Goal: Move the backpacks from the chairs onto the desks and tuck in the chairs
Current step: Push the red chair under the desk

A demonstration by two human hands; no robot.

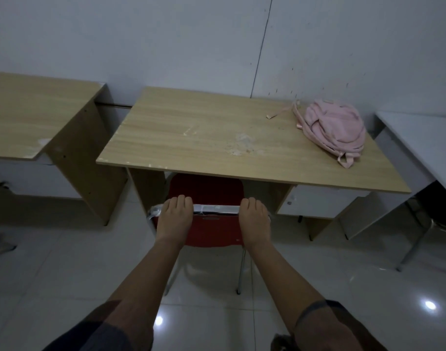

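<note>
A pink backpack [332, 129] lies on the right end of the wooden desk [191, 138], straps trailing to its left. A red chair [211, 224] with a chrome frame stands at the desk's front, its seat partly under the desktop. My left hand [175, 219] grips the top of the chair's backrest at its left end, fingers curled over the rail. My right hand [254, 220] grips the same rail at its right end.
A second wooden desk [34, 110] stands to the left, with a gap between the two. A white table [424, 145] on metal legs stands to the right. A white drawer unit [315, 201] hangs under the desk's right side. Glossy tiled floor below.
</note>
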